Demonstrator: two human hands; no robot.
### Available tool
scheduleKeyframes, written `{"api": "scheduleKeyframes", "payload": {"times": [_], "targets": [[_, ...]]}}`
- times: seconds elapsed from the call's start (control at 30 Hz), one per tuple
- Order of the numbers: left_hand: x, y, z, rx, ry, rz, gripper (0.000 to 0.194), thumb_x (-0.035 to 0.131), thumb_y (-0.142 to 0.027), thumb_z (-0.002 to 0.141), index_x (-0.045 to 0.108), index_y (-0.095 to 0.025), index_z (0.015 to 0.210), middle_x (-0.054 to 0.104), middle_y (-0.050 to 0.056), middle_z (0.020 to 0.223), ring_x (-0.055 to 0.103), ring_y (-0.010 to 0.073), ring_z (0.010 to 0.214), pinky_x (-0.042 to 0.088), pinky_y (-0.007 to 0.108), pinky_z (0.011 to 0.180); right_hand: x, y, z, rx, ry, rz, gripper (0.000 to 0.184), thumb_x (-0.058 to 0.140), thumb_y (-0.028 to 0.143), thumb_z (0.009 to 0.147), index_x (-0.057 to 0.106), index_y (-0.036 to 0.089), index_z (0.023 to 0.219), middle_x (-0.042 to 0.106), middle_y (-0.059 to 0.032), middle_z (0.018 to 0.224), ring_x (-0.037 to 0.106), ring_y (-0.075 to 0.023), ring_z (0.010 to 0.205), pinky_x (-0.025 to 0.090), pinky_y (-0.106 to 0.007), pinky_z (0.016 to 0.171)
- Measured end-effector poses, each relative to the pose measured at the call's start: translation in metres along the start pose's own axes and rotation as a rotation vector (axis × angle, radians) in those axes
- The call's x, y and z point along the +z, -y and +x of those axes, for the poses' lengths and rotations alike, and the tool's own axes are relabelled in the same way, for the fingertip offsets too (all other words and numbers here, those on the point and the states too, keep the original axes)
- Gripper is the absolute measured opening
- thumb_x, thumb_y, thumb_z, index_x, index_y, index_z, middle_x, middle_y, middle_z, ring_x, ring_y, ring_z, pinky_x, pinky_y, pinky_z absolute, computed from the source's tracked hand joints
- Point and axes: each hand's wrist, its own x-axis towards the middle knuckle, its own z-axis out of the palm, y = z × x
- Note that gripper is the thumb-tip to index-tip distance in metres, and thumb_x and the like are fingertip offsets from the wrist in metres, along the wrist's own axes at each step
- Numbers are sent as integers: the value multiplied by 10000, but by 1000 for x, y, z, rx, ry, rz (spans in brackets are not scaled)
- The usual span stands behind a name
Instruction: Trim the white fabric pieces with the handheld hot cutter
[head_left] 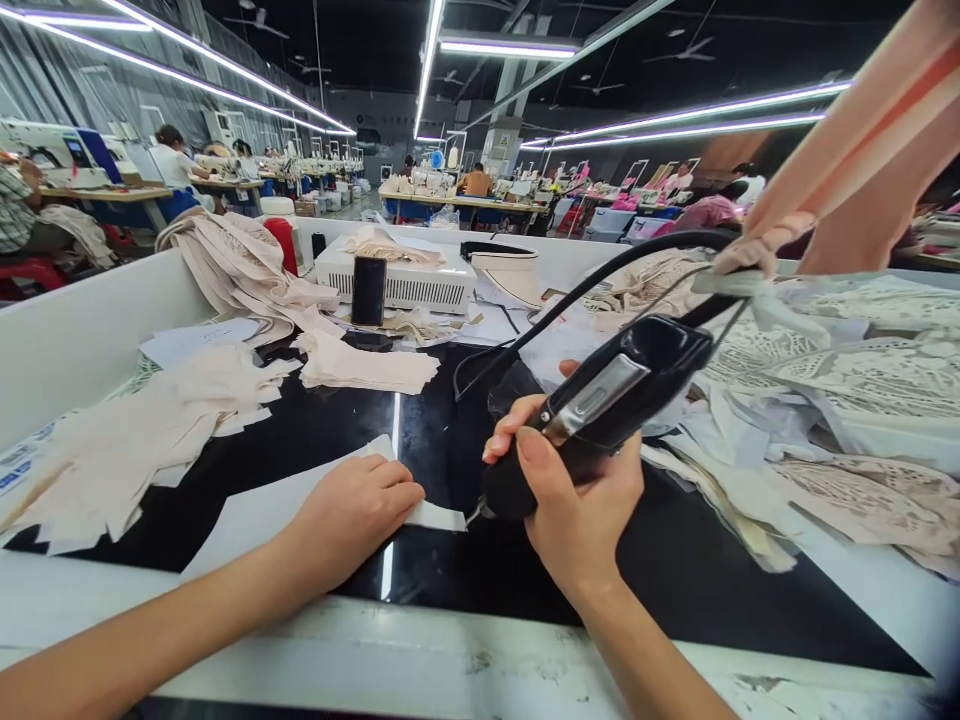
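Observation:
My right hand (581, 500) is wrapped round a black corded hand tool (592, 410) with a silver plate on its side, tilted so that its thin metal tip points down to the left. The tip meets, or nearly meets, the right end of a white strip (442, 516) of cloth or paper on the black tabletop (450, 570). My left hand (360, 505), its fingers curled together, presses on the strip and on a larger white sheet (259, 510) under it. The fingertips of that hand are hidden. Twisted peach cloth (810, 190) is tied round the tool's cable (592, 280).
Stacked cream fabric pieces (172, 420) lie left, with another stack (371, 365) behind. A phone (369, 290) leans against a white vented box (412, 270). Lace pieces (862, 370) are heaped right. A white wall (82, 335) edges the table. People sit at sewing machines beyond.

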Motion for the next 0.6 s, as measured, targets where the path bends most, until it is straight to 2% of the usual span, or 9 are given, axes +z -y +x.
{"api": "scheduleKeyframes", "payload": {"times": [0.13, 0.2, 0.27, 0.37, 0.47, 0.6], "targets": [[-2, 2, 3, 79, -34, -71, 201, 574, -34, 1098, 732, -147, 1049, 774, 68, 1116, 719, 222, 1015, 582, 328, 917, -1, 0, 1, -20, 11, 7, 338, 905, 337, 888, 651, 294, 1107, 747, 73, 833, 697, -110, 576, 630, -243, 560], [-4, 3, 3, 135, 3, -114, 198, 574, -36, 1102, 732, -150, 1062, 776, 69, 1156, 714, 215, 1066, 575, 318, 971, -2, 0, 1, -18, 12, 2, 366, 901, 344, 897, 659, 299, 1167, 750, 73, 835, 699, -111, 578, 627, -246, 565], [-4, 4, 2, 162, 69, -137, 185, 588, -49, 1101, 733, -158, 1065, 780, 65, 1151, 715, 209, 1053, 577, 308, 955, -3, 0, 0, -13, 13, -8, 377, 902, 358, 896, 666, 296, 1183, 748, 73, 832, 699, -115, 579, 627, -255, 569], [-4, 4, 1, 99, 150, -152, 219, 587, -15, 1076, 736, -176, 1077, 780, 52, 1141, 724, 196, 1025, 574, 281, 865, -3, 0, 0, -9, 14, -17, 387, 907, 368, 890, 675, 292, 1191, 743, 72, 826, 695, -124, 577, 625, -273, 563], [-4, 3, 2, 24, 165, -159, 251, 585, 13, 1041, 738, -186, 1030, 779, 41, 1122, 730, 190, 1020, 559, 268, 840, -4, 1, 0, -8, 12, -17, 395, 907, 359, 893, 680, 304, 1212, 745, 72, 831, 696, -126, 582, 622, -278, 571], [-4, 1, 8, -13, 145, -167, 114, 691, -132, 1041, 737, -196, 959, 782, 34, 1069, 725, 198, 945, 548, 285, 818, -4, 1, 0, -13, 23, -14, 398, 900, 363, 907, 682, 329, 1238, 748, 75, 835, 697, -119, 585, 623, -270, 583]]}}
